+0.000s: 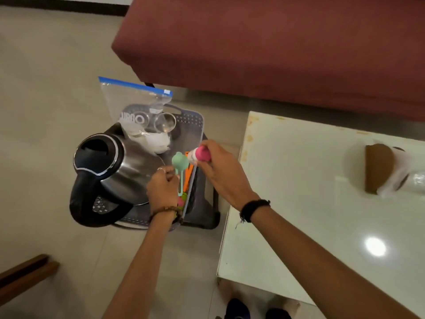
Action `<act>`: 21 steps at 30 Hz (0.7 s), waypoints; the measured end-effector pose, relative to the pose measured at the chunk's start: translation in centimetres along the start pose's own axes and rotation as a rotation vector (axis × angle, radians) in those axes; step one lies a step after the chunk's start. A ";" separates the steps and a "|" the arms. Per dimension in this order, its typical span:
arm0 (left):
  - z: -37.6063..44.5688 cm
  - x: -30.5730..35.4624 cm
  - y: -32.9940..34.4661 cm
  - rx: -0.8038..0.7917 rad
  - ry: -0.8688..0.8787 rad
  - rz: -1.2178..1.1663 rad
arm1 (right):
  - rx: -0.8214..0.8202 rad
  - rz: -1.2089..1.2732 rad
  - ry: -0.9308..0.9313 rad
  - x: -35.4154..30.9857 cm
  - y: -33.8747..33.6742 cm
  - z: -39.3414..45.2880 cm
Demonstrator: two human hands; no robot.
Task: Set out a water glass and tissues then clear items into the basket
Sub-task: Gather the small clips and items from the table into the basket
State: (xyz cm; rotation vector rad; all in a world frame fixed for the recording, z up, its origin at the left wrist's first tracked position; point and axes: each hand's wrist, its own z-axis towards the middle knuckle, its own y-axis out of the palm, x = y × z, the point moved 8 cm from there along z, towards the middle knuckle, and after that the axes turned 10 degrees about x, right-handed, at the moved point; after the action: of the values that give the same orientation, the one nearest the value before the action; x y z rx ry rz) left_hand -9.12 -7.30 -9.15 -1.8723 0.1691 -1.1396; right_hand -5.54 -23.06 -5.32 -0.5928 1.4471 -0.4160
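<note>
The clearing step is in hand: both hands work over the grey basket (193, 125), which sits on the floor just left of the white tabletop (299, 180). The left hand (162, 189) is closed around the thin stem of a mint-green utensil (179, 164), its rounded head pointing up above the basket's near right corner. The right hand (218, 166) is clamped on a small pink-and-white bottle (199, 155), held tilted over the basket's right rim. By my reading, the next move calls for lowering both items into the narrow free gap along the right side and letting go, since the rest is crowded.

The basket is perforated plastic with a handle cut-out at the far end. It already holds a steel kettle (110, 166) with a black handle, a clear zip bag (135, 104) standing at the far side, something white, and orange and pink items near the right wall.
</note>
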 end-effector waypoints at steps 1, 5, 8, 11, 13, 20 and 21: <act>0.6 0.1 0.6 -0.012 0.033 0.064 | -0.021 -0.033 -0.017 0.0 1.0 0.9; 2.2 1.3 3.5 -0.068 0.218 0.300 | -0.080 -0.204 -0.089 0.4 4.4 4.2; 3.5 0.8 5.0 -0.093 0.203 0.283 | -0.079 -0.379 -0.181 0.6 6.2 6.3; 5.0 0.0 6.2 -0.131 0.134 0.247 | -0.023 -0.588 -0.267 0.6 7.7 8.0; 5.5 0.1 6.9 -0.153 0.184 0.297 | 0.006 -0.666 -0.262 0.9 8.3 8.9; 6.2 -0.1 8.8 -0.202 0.304 0.568 | 0.002 -0.804 -0.249 1.7 9.7 10.8; 6.1 -0.2 8.9 -0.207 0.305 0.584 | -0.005 -0.811 -0.259 1.7 9.8 10.9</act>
State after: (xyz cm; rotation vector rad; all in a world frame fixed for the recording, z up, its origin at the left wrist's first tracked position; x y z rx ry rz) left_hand -1.73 -8.52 -16.99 -1.6429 0.9701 -1.0063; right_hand 4.62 -14.95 -12.36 -1.1901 0.9113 -0.9280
